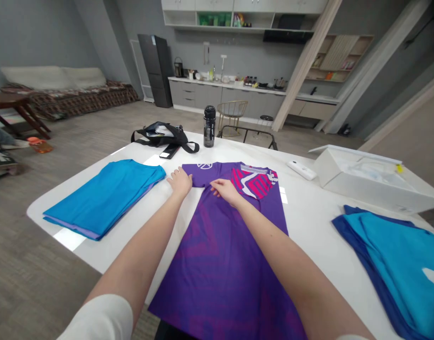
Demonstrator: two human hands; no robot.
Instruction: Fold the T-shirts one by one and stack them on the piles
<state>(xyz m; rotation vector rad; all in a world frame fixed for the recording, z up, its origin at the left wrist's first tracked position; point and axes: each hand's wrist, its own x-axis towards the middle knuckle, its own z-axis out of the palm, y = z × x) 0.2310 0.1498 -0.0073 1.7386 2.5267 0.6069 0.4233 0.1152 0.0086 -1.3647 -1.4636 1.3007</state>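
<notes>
A person in white short sleeves works with both bare hands at a white, smooth-topped table (310, 215). In the middle lies a purple short-sleeved sports shirt (227, 255) with a red-and-white patterned panel below the neck. Its collar points away from the person, its hem reaches the near edge, and one sleeve stretches out to the left.

The left hand (180, 182) is partly open, fingers loosely bent at the end of that sleeve; whether it grips the cloth cannot be told. The right hand (224, 190) is over the shirt near the underarm, thumb and fingers drawn close together; whether fabric is caught between them is unclear.

To the left, just beside the sleeve, is a flat, neat stack of bright blue and lavender cloth (105, 198), which looks finished. The purple shirt appears mostly smoothed out, but its body is still full length, so its folding seems barely begun. At the right edge, a looser pile of bright blue and navy cloth (397, 259) may be work remaining, though part of it is out of view.

Beyond the shirt stand a black open bag (160, 133) and a dark transparent bottle (209, 127).
</notes>
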